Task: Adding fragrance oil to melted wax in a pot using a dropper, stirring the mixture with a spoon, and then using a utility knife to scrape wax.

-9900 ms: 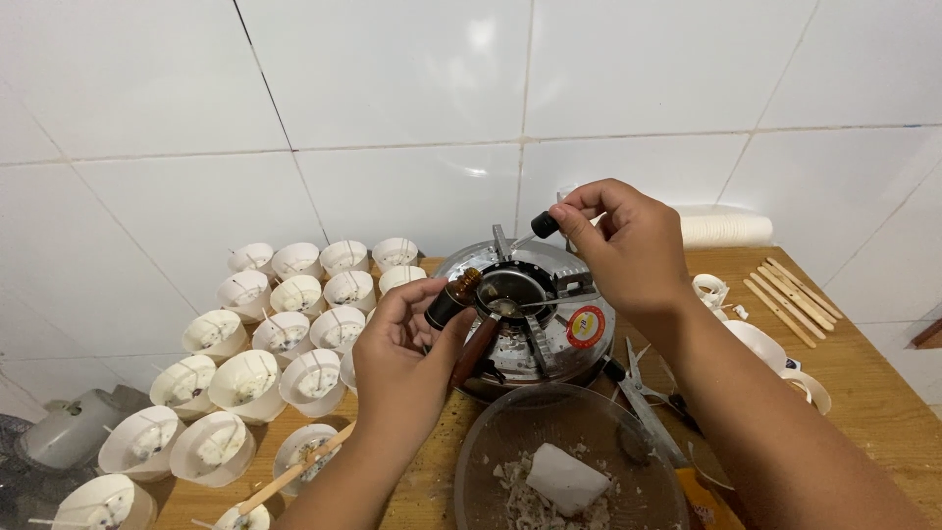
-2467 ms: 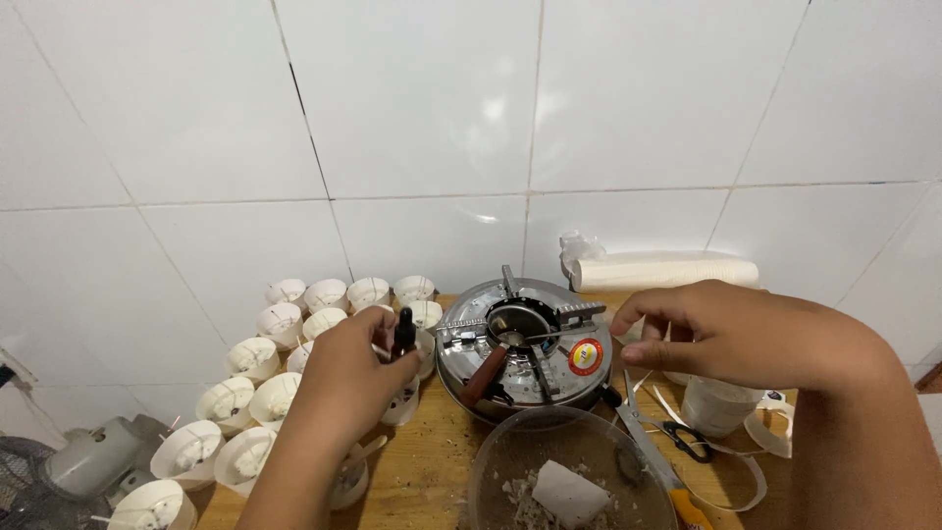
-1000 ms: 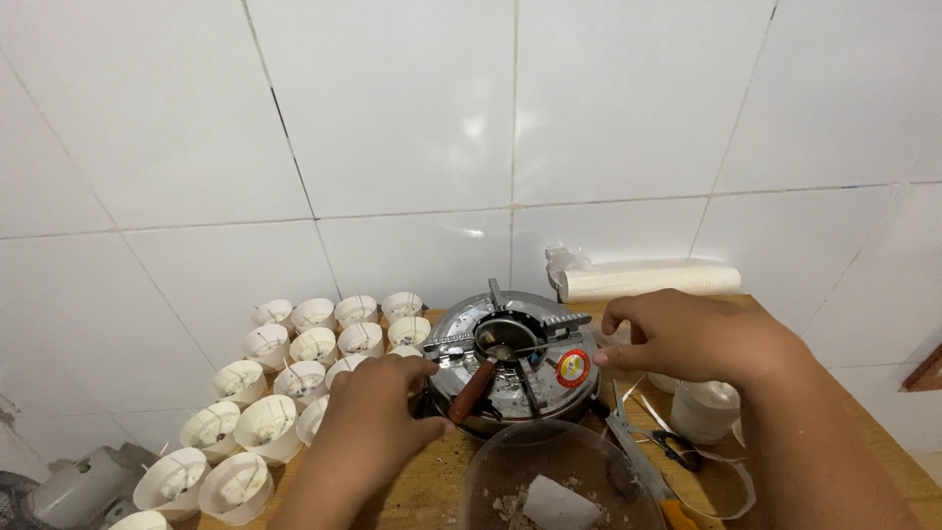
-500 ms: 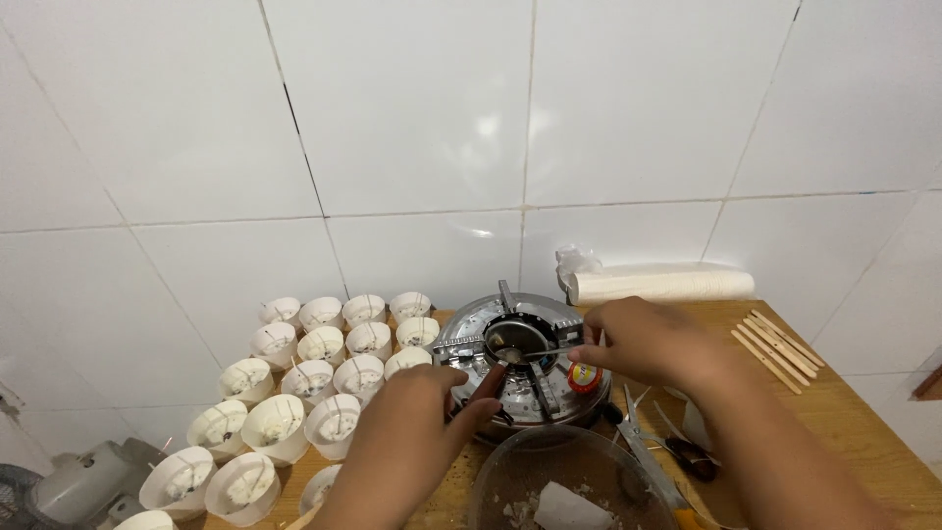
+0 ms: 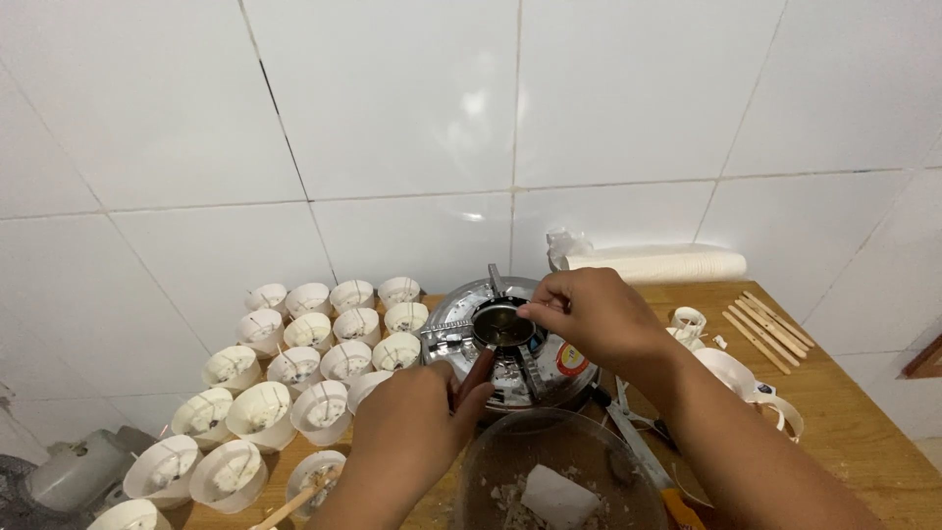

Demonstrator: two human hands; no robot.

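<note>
Step in hand: we judge that we are tending the small metal ladle (image 5: 502, 325) set over the burner of the stove (image 5: 510, 353), one hand steadying it while the other works at its rim.
Ladle: it sits on the pot rest at the middle of the stove, bowl upward, its reddish-brown handle (image 5: 475, 367) running down toward us.
Left hand (image 5: 417, 432): its fingers are wrapped shut around the lower end of the handle, just in front of the stove.
Right hand (image 5: 589, 312): it reaches over the stove top, with thumb and forefinger pinched together at the right rim of the ladle; we cannot tell whether anything small is held between them.
Around us: rows of white cups (image 5: 294, 368) stand to the left of the stove on the wooden desk (image 5: 854, 412); a glass bowl (image 5: 559, 476) with a white block in it lies nearest us.
Further right: flat wooden sticks (image 5: 767, 327) and a white roll (image 5: 653, 264) lie against the tiled wall.
Next move, in our judgement: the grip on the handle must stay level so that nothing tips out, and the right hand must come away cleanly without nudging the rim.
</note>
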